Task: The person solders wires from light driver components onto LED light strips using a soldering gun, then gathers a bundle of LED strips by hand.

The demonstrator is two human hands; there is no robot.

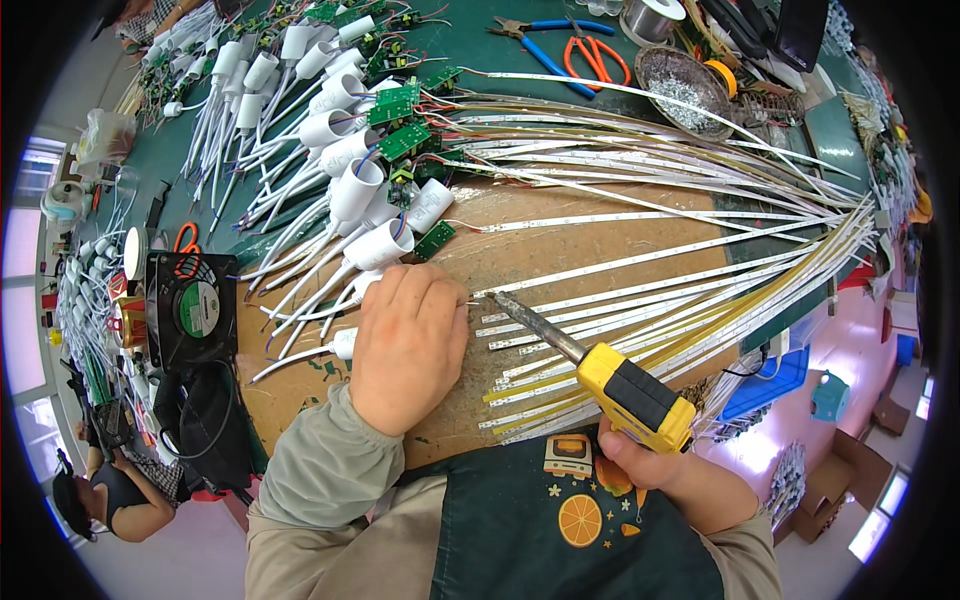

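Observation:
My right hand is wrapped round the yellow and black handle of a soldering iron. The iron's tip meets the end of a white LED strip, right beside my left hand. My left hand is closed, its fingers curled down at the strip's end; a short bit of wire shows by the fingertips, but what they pinch is hidden. Just beyond it lie white cylindrical housings with white cables and small green circuit boards. Other LED strips fan out on the right, their ends near the iron.
Pliers, orange-handled scissors, a solder spool and a bowl of small metal bits lie at the back. A black fan stands left on the brown board. Another person is at far left.

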